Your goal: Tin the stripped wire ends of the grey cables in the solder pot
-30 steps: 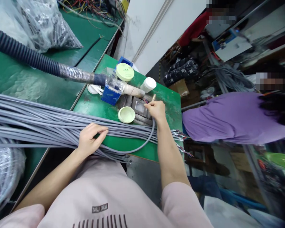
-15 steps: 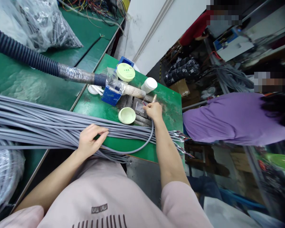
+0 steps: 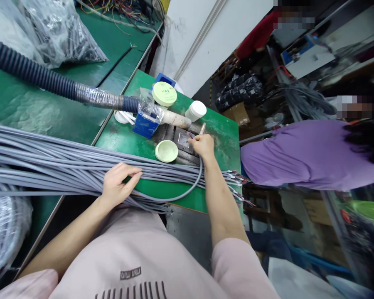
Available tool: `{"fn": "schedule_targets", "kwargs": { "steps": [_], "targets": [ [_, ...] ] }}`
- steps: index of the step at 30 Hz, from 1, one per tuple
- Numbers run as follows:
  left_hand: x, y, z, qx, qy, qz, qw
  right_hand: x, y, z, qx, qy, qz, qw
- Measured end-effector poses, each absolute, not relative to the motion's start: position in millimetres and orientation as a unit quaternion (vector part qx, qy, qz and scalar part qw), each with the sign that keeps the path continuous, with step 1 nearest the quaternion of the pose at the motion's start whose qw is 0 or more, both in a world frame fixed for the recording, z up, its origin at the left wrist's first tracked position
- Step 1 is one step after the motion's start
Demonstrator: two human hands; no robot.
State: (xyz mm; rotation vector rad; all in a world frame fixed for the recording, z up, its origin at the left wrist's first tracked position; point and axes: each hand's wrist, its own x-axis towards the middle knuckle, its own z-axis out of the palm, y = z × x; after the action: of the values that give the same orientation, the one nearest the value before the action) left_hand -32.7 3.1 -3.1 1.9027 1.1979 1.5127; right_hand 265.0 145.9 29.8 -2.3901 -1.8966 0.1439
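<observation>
My right hand (image 3: 205,146) pinches the end of a grey cable (image 3: 187,194), with its thin coloured wires (image 3: 190,136) poking out past the fingertips. Those wire ends are at a shiny square surface (image 3: 183,140) in a dark block, which looks like a solder pot. From the hand, the cable curves down and back left in a loop. My left hand (image 3: 118,182) lies on a thick bundle of grey cables (image 3: 65,155), thumb and index finger a little apart; its other fingers are partly hidden. A pale green open tub (image 3: 166,151) stands just left of the block.
A dark ribbed hose (image 3: 34,68) reaches a blue box (image 3: 146,124) and a pale pipe beside the block. A green-lidded tub (image 3: 164,94) and a white tub (image 3: 195,111) stand behind. Stripped cable ends (image 3: 237,178) lie at the right edge. A person in purple (image 3: 311,153) is at right.
Almost nothing differs. My right hand has shifted very slightly to the right with the cable end, and the wires sit a touch differently at the shiny surface. My left hand stays put.
</observation>
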Motion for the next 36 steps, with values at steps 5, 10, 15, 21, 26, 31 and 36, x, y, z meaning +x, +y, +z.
{"fn": "schedule_targets", "kwargs": {
  "steps": [5,10,15,21,26,31,36],
  "targets": [
    [-32.6,3.2,-2.7,0.687,0.435,0.542,0.212,263.5,145.4,31.1,-0.781,-0.62,0.052,0.049],
    [-31.6,3.5,-3.6,0.684,0.444,0.539,0.212,260.5,122.1,51.4,-0.729,-0.642,0.132,0.2],
    [-29.5,3.0,-1.1,0.675,0.443,0.55,0.215,239.6,78.2,84.9,-0.647,-0.651,0.218,0.332],
    [-2.0,2.4,12.9,0.546,0.412,0.601,0.413,205.8,40.6,103.0,-0.59,-0.642,0.287,0.397],
    [36.2,8.9,24.2,0.351,0.317,0.598,0.648,181.0,21.8,106.4,-0.55,-0.648,0.34,0.402],
    [56.1,7.7,36.8,0.248,0.27,0.614,0.699,170.8,9.7,109.8,-0.524,-0.651,0.362,0.414],
    [61.3,4.2,45.1,0.278,0.263,0.651,0.656,172.9,7.4,111.9,-0.517,-0.644,0.372,0.424]
  ]
}}
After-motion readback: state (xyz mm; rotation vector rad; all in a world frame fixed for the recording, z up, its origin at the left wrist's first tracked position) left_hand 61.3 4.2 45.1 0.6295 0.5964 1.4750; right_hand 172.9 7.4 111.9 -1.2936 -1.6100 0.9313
